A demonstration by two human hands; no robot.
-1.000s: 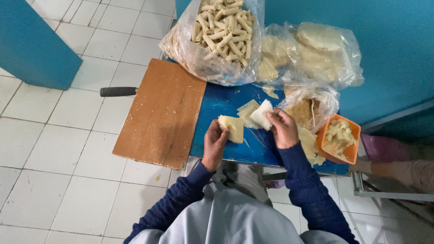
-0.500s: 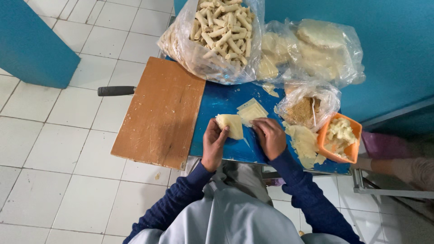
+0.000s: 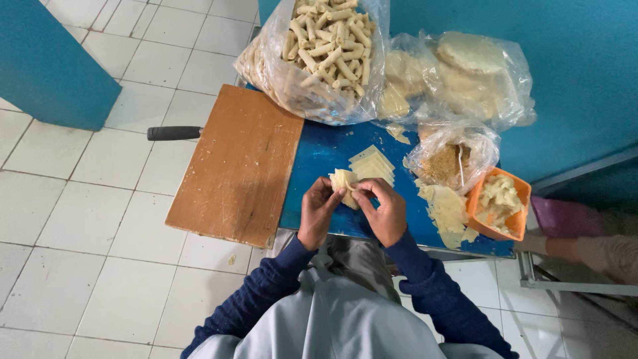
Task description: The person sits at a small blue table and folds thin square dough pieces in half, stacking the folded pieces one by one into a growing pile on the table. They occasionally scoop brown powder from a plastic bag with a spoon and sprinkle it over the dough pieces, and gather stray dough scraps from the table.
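Wrapper (image 3: 343,181) half hidden between both hands (image 3: 352,211), contents unclear.

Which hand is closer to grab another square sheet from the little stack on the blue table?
Probably the right hand. It sits just below the stack of sheets, while the left hand is farther to the side, near the wooden board. Both hands hold the folded wrapper now.

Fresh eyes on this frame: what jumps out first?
Both hands, left hand and right hand, pinch a pale dough sheet over the blue table. Behind, a clear bag of rolled sticks fills the table's far left. A bare wooden board lies to the left, an orange tub to the right.
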